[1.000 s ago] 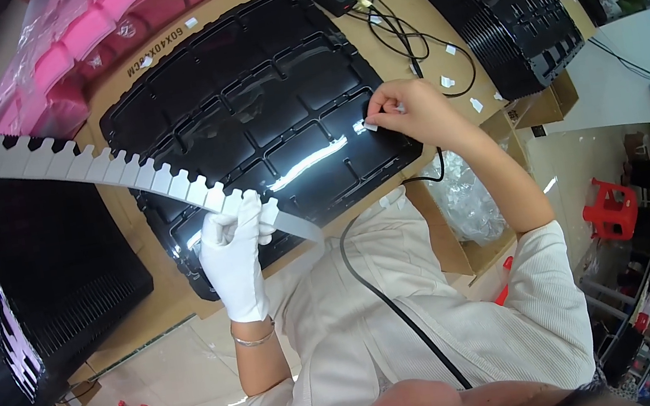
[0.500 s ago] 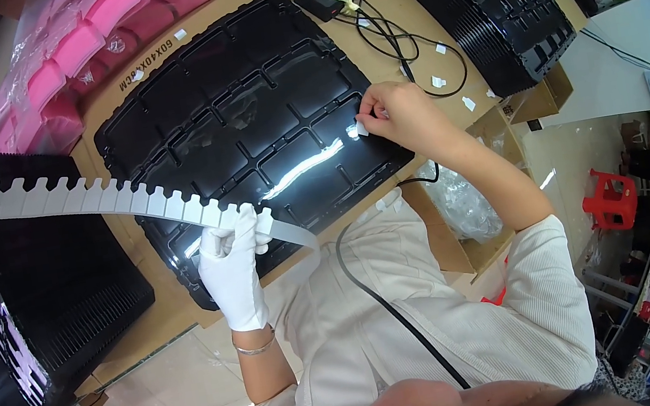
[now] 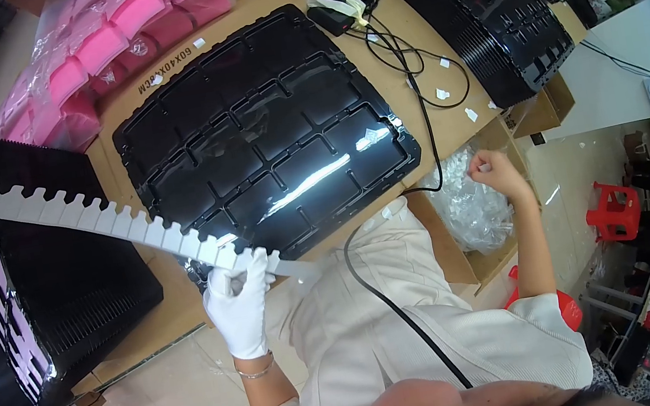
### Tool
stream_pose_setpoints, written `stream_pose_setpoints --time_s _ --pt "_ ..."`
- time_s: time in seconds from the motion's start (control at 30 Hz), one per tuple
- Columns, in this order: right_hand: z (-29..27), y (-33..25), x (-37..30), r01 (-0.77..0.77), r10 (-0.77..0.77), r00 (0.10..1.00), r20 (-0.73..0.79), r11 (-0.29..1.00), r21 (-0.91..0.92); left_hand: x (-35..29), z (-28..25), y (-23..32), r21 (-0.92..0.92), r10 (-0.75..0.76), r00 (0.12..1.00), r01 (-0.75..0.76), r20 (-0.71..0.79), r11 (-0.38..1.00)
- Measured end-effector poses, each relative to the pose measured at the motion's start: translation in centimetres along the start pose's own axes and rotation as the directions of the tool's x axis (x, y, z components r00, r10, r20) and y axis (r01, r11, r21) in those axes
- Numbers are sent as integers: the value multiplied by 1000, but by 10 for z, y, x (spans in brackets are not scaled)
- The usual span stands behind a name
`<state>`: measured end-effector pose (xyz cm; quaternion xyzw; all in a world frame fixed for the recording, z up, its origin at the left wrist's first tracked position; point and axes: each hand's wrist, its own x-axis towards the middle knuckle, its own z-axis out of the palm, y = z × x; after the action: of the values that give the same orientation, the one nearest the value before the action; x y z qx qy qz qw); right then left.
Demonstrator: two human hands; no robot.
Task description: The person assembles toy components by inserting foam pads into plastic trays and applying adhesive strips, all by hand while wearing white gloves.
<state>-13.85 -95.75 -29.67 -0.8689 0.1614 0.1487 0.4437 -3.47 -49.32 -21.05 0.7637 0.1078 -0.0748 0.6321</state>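
My left hand [image 3: 240,310], in a white glove, is closed on a long white notched strip [image 3: 134,229]. From my fingers the strip runs up and left past the black trays; its short end sticks out to the right. My bare right hand [image 3: 497,174] is curled closed above a box of crumpled clear plastic [image 3: 469,210]. Whether anything small is in its fingers I cannot make out. Between my hands and the far side of the table lies a glossy black plastic tray [image 3: 264,140] with moulded compartments, and a small pale patch [image 3: 371,138] shows near its right edge.
Black trays are stacked at the left [image 3: 68,269] and at the far right [image 3: 484,25]. Pink pieces in clear wrap [image 3: 113,45] lie at the far left. Black cables [image 3: 413,61] and small white scraps [image 3: 442,93] lie on the brown tabletop [image 3: 111,165]. A screen stands at the back.
My right hand has left the tray's right edge and moved right and down, over the box of clear plastic. My left hand has lowered slightly with the strip.
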Motion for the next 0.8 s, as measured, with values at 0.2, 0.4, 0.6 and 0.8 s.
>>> stream_pose_setpoints --time_s 0.2,0.4,0.6,0.8 --pt "18 77 -25 -164 -564 763 -316 303 -939 -12 -55 -11 382 364 740 -626 566 680" --pt "-31 -109 -9 87 -449 284 -847 892 -444 1 -121 -17 245 417 791 -557 448 794" --pt "3 -289 137 727 -927 83 -367 308 -613 90 -83 8 -361 91 992 -115 -83 925" --pt "74 -427 294 763 -986 -128 -108 -28 -646 183 -36 76 564 432 897 -312 -90 765"
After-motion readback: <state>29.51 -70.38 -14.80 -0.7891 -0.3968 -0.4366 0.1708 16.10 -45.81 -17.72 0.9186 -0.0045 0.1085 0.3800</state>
